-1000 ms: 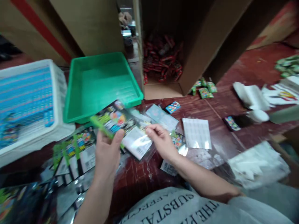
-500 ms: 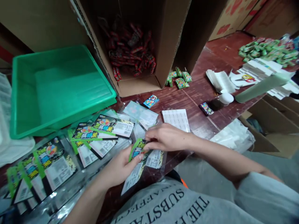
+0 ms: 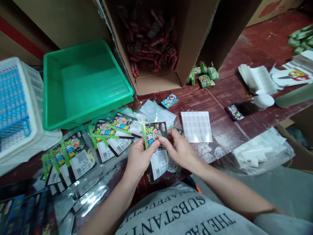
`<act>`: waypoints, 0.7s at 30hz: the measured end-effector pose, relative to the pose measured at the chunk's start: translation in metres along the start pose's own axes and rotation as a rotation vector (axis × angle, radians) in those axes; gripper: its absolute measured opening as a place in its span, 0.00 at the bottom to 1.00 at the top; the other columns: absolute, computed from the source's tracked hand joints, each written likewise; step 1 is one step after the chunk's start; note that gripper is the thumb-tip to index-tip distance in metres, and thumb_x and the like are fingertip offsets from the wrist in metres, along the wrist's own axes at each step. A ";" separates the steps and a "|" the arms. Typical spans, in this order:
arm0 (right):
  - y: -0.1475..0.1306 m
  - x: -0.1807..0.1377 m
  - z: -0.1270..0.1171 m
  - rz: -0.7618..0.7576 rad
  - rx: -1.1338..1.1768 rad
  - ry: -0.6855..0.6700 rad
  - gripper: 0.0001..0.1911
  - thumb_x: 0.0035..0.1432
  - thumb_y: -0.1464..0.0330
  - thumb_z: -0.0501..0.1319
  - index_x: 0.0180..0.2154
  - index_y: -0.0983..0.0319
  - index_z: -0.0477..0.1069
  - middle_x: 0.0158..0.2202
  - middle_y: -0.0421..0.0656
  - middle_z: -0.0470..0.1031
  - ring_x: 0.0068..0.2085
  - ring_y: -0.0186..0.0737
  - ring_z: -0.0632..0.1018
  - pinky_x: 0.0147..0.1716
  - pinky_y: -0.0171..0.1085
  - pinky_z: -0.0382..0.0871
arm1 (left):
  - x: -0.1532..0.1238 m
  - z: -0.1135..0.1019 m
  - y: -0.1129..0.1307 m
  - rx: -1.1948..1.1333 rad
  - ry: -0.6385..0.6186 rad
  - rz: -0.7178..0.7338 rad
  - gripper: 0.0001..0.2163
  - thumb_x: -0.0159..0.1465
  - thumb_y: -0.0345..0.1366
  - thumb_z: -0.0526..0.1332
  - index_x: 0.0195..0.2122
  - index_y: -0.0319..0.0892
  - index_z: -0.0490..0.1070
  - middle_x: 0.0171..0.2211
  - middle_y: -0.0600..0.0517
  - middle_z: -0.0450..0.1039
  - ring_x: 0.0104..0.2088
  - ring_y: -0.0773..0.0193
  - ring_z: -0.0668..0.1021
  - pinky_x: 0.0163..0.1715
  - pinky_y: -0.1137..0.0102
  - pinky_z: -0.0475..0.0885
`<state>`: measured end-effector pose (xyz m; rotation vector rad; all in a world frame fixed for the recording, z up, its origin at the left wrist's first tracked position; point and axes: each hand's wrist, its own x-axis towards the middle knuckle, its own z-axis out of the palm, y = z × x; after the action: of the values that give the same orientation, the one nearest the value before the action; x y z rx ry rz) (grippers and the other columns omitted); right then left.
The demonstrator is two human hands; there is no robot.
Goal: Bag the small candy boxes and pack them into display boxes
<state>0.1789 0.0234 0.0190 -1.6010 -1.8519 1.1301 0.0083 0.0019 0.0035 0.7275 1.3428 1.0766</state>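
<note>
Both my hands hold one printed card pack [image 3: 154, 133] with a green edge, black face and white barcode half, upright above the red table. My left hand [image 3: 140, 158] pinches its left side between thumb and fingers. My right hand [image 3: 179, 150] pinches its right side near the top. Just left of my hands, similar card packs [image 3: 112, 130] lie fanned on the table, and a second overlapping row [image 3: 69, 156] lies further left. A sheet of white stickers [image 3: 196, 126] lies right of my hands.
An empty green tray [image 3: 52, 98] stands at the back left beside a white basket [image 3: 36, 133] of blue packs. An open cardboard box [image 3: 188, 45] holds red wrapped sweets. Green sweet packs [image 3: 204, 76], scissors [image 3: 294, 75], paper stacks and clear bags [image 3: 259, 151] lie to the right.
The earlier card went down onto the fanned pile. My hands picked up another pack and raised it upright; the view swung right, then partly back left.
</note>
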 end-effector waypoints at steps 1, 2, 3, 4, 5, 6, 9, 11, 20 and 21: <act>0.001 -0.003 0.009 -0.015 -0.045 0.053 0.19 0.69 0.52 0.53 0.45 0.61 0.67 0.38 0.45 0.78 0.36 0.44 0.78 0.36 0.42 0.69 | -0.001 -0.001 0.000 -0.035 -0.024 -0.031 0.19 0.55 0.44 0.75 0.44 0.41 0.79 0.44 0.49 0.82 0.42 0.60 0.80 0.46 0.68 0.74; 0.002 -0.005 0.015 -0.040 -0.072 0.107 0.18 0.70 0.54 0.52 0.44 0.61 0.67 0.38 0.46 0.77 0.37 0.45 0.78 0.36 0.41 0.68 | -0.002 -0.004 0.001 -0.079 -0.078 -0.077 0.19 0.55 0.44 0.75 0.44 0.41 0.79 0.44 0.49 0.82 0.41 0.61 0.80 0.45 0.68 0.74; 0.003 -0.006 0.019 -0.066 -0.086 0.148 0.17 0.71 0.55 0.50 0.43 0.61 0.68 0.37 0.46 0.77 0.37 0.45 0.78 0.36 0.41 0.67 | -0.003 -0.007 0.002 -0.130 -0.158 -0.139 0.20 0.54 0.44 0.76 0.45 0.40 0.78 0.44 0.48 0.81 0.41 0.60 0.81 0.45 0.68 0.74; 0.005 -0.006 0.021 -0.089 -0.094 0.171 0.17 0.72 0.57 0.48 0.42 0.61 0.68 0.36 0.46 0.77 0.37 0.44 0.78 0.35 0.40 0.66 | -0.004 -0.010 0.003 -0.185 -0.240 -0.201 0.21 0.54 0.44 0.76 0.46 0.40 0.78 0.45 0.46 0.81 0.41 0.59 0.81 0.44 0.67 0.75; 0.006 -0.005 0.022 -0.107 -0.099 0.181 0.18 0.73 0.57 0.47 0.40 0.61 0.68 0.34 0.46 0.76 0.35 0.43 0.77 0.34 0.39 0.65 | -0.004 -0.013 0.004 -0.233 -0.302 -0.245 0.22 0.54 0.44 0.76 0.47 0.40 0.77 0.45 0.46 0.81 0.42 0.58 0.81 0.45 0.66 0.75; 0.007 -0.005 0.021 -0.116 -0.104 0.185 0.19 0.73 0.57 0.46 0.39 0.61 0.68 0.32 0.45 0.76 0.33 0.42 0.77 0.33 0.39 0.64 | -0.004 -0.014 0.004 -0.265 -0.330 -0.257 0.22 0.55 0.43 0.75 0.48 0.40 0.76 0.45 0.45 0.81 0.42 0.58 0.81 0.45 0.66 0.75; 0.006 -0.003 0.019 -0.097 -0.115 0.177 0.21 0.73 0.57 0.44 0.37 0.61 0.69 0.31 0.45 0.76 0.32 0.42 0.77 0.32 0.38 0.63 | 0.000 -0.014 -0.003 -0.208 -0.207 -0.099 0.19 0.60 0.43 0.72 0.48 0.39 0.75 0.45 0.46 0.80 0.45 0.57 0.80 0.47 0.65 0.75; 0.002 -0.005 0.021 -0.041 -0.147 0.100 0.22 0.73 0.54 0.46 0.44 0.61 0.70 0.35 0.47 0.79 0.36 0.45 0.79 0.33 0.39 0.65 | 0.003 -0.012 -0.010 -0.077 -0.052 0.065 0.16 0.63 0.44 0.69 0.48 0.40 0.74 0.44 0.47 0.80 0.46 0.57 0.80 0.48 0.65 0.74; 0.014 -0.019 0.062 0.031 -0.260 -0.105 0.24 0.74 0.59 0.39 0.51 0.64 0.67 0.35 0.50 0.80 0.35 0.48 0.82 0.33 0.39 0.68 | -0.003 -0.023 -0.028 0.573 0.295 0.235 0.15 0.74 0.49 0.49 0.46 0.44 0.65 0.40 0.49 0.73 0.42 0.58 0.76 0.43 0.66 0.69; 0.018 -0.019 0.064 0.020 -0.251 -0.097 0.24 0.74 0.58 0.39 0.51 0.64 0.67 0.34 0.50 0.80 0.34 0.48 0.82 0.32 0.39 0.68 | -0.004 -0.023 -0.031 0.570 0.310 0.219 0.15 0.74 0.50 0.49 0.45 0.44 0.65 0.40 0.49 0.73 0.42 0.57 0.75 0.43 0.66 0.68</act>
<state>0.1440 -0.0134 -0.0284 -1.7299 -2.1152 1.0334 -0.0081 -0.0167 -0.0260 1.1814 1.9065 1.0076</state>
